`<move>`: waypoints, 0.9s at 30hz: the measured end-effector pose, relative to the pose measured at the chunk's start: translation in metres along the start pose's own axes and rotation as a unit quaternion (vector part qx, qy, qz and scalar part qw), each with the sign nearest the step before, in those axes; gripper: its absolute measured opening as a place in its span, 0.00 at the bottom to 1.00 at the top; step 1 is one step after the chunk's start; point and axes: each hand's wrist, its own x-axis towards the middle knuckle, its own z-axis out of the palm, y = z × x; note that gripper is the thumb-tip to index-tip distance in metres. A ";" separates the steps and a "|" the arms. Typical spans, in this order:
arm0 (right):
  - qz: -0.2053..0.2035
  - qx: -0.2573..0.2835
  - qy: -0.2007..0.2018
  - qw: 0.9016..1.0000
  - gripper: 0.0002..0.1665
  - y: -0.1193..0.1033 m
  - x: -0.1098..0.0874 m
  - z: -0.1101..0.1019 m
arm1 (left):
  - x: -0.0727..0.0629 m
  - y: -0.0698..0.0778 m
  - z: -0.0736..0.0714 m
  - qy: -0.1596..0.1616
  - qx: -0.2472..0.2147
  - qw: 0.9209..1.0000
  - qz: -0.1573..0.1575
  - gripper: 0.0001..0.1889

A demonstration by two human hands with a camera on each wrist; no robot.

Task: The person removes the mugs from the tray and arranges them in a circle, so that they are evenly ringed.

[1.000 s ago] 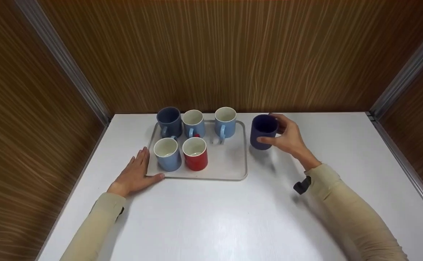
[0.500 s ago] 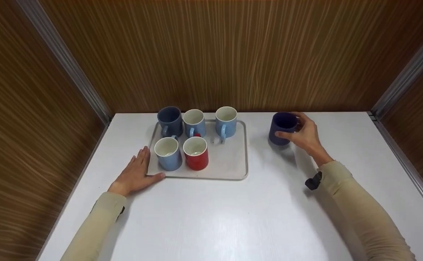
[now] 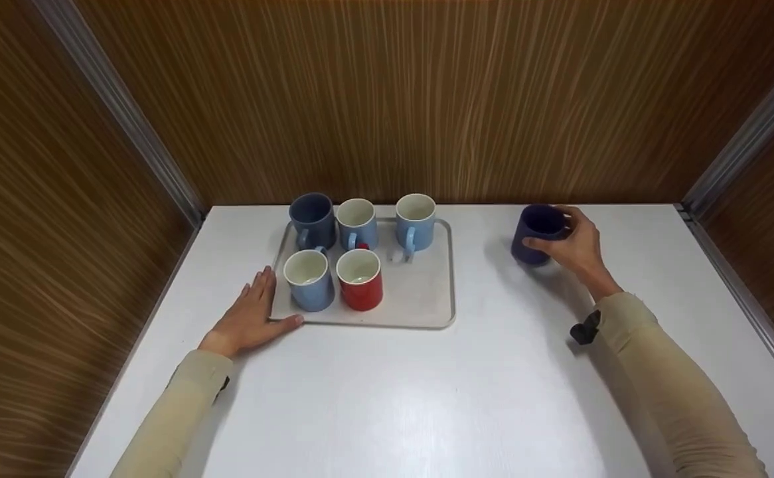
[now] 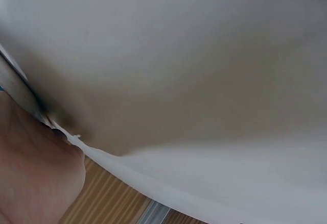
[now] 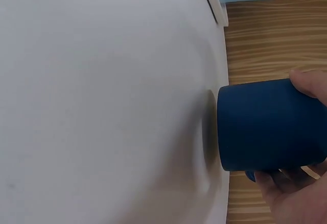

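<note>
My right hand (image 3: 578, 251) holds a dark blue mug (image 3: 528, 256) upright at the right of the table, thumb on the near side and fingers behind. In the right wrist view the base of this mug (image 5: 271, 127) is close over the white surface, its shadow beside it. On the left, my left hand (image 3: 244, 318) rests with straight fingers along the front left corner of a pale tray (image 3: 420, 292). Its fingers lie along the tray's side, with the thumb at the front edge. The left wrist view shows only part of that hand (image 4: 38, 173) by the tray's edge.
Along the tray's back stand a grey-blue mug (image 3: 320, 229) and two light blue mugs, one left (image 3: 366, 234) and one right (image 3: 425, 229). At the front are a light blue mug (image 3: 314, 294) and a red mug (image 3: 364, 295). A wood-grain wall (image 3: 387, 99) borders the table (image 3: 387, 398).
My right hand has carried the dark blue mug to the right, away from the tray and slightly toward the back wall. My left hand and the tray have stayed in place.
</note>
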 end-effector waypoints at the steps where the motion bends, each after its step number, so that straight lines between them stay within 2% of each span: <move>1: 0.006 0.001 0.000 1.000 0.61 0.001 0.001 -0.001 | 0.000 0.000 0.000 -0.002 -0.001 1.000 -0.002 0.68; 4: 0.014 0.004 0.003 1.000 0.61 0.003 0.002 -0.002 | 0.002 -0.001 -0.001 -0.001 -0.004 1.000 -0.001 0.68; 10: 0.002 0.001 0.021 1.000 0.60 0.005 0.005 -0.004 | 0.001 -0.002 -0.001 0.007 -0.006 1.000 0.005 0.68; 18: 0.005 0.001 0.029 1.000 0.60 0.012 0.007 -0.006 | -0.002 -0.001 -0.002 0.008 -0.011 1.000 0.005 0.68; 27: 0.006 -0.011 0.016 1.000 0.61 0.016 0.004 -0.007 | -0.002 -0.001 -0.001 0.003 -0.008 1.000 0.009 0.67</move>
